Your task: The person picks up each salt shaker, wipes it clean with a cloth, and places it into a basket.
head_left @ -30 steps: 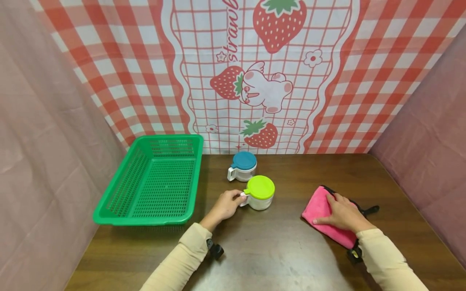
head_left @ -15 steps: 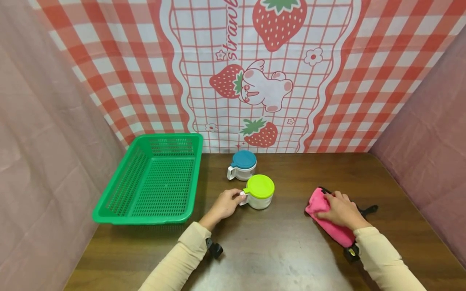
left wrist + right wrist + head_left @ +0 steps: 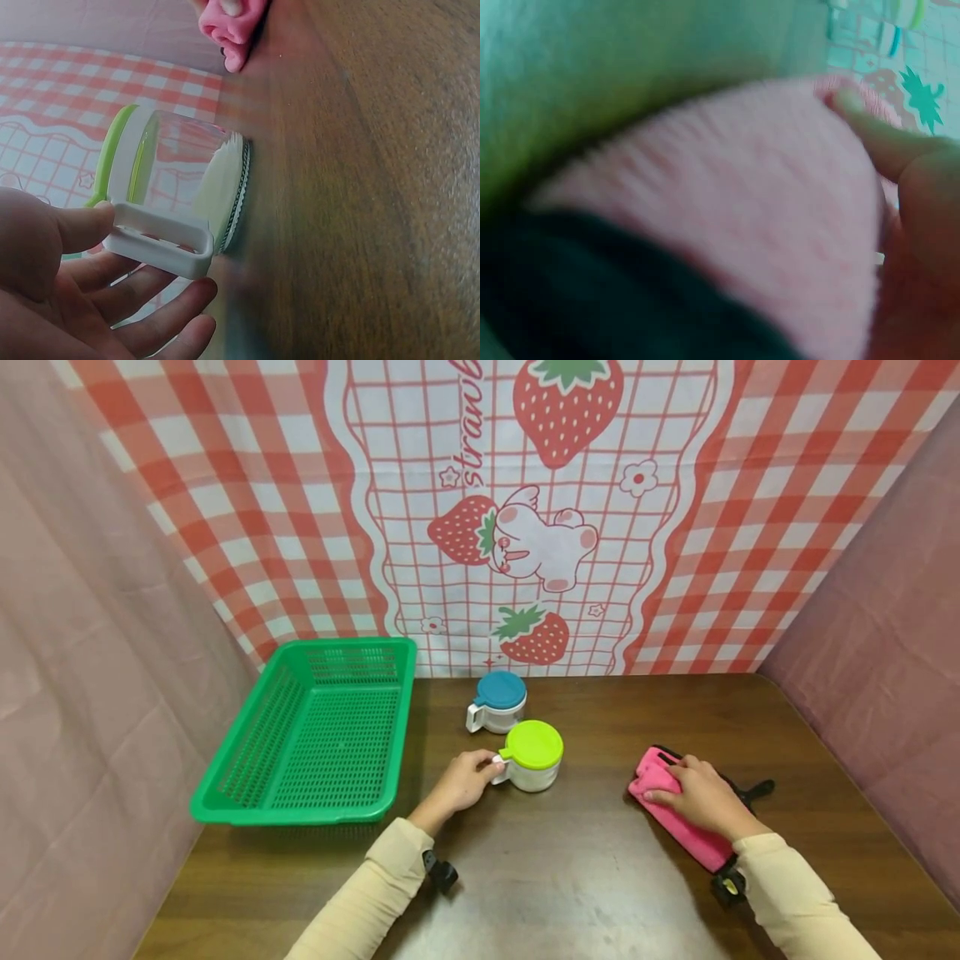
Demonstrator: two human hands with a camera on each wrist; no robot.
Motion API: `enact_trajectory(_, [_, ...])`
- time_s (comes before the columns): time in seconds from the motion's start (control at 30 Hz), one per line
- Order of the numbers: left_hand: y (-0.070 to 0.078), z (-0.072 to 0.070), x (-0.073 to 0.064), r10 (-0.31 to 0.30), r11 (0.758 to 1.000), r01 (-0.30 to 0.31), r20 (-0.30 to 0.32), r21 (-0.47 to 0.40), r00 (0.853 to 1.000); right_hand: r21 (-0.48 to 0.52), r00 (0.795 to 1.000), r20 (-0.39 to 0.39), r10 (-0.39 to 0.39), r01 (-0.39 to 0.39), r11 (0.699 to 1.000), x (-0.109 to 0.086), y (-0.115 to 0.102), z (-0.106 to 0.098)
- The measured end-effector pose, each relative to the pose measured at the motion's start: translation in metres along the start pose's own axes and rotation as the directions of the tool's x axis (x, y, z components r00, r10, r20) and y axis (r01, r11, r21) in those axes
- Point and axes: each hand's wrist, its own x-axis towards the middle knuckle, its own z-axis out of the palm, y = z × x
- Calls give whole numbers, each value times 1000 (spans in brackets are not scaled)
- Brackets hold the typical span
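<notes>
My left hand [image 3: 462, 781] pinches the white handle of a clear seasoning jar [image 3: 176, 169] with a lime-green lid [image 3: 534, 744]. Pale contents lie inside it, and its base appears to stand on the table. Over on the right, my right hand [image 3: 703, 796] grips a folded pink cloth [image 3: 686, 835] with dark edging, its thumb gathering the far left corner into folds. In the right wrist view the fuzzy cloth [image 3: 735, 195] fills the middle, blurred, with the thumb at its upper edge. Most of the right fingers are hidden there.
Behind the lime-lidded jar stands a similar jar with a blue lid [image 3: 501, 691]. A green perforated basket [image 3: 408, 727] occupies the table's left side. A black strap-like piece [image 3: 757, 790] sticks out beyond the cloth. A checked strawberry curtain [image 3: 540, 527] hangs along the back.
My right thumb has drawn the cloth's left corner inward, so the flat cloth is now bunched there. My left hand and both jars have stayed in place.
</notes>
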Motion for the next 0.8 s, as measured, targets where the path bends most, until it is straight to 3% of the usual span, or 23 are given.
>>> enact_trajectory(0.2, [-1, -1, 1, -18, 1000, 18, 6, -7, 1000, 108, 998, 65, -3, -4, 994, 3, 6, -12])
enact_trajectory(0.4, [-1, -2, 2, -31, 999, 32, 15, -19, 999, 140, 998, 59, -22, 13, 990, 7, 11, -13])
enact_trajectory(0.8, [-2, -2, 2, -27, 1000, 28, 36, -11, 999, 11, 995, 77, 58, -59, 998, 14, 11, 0])
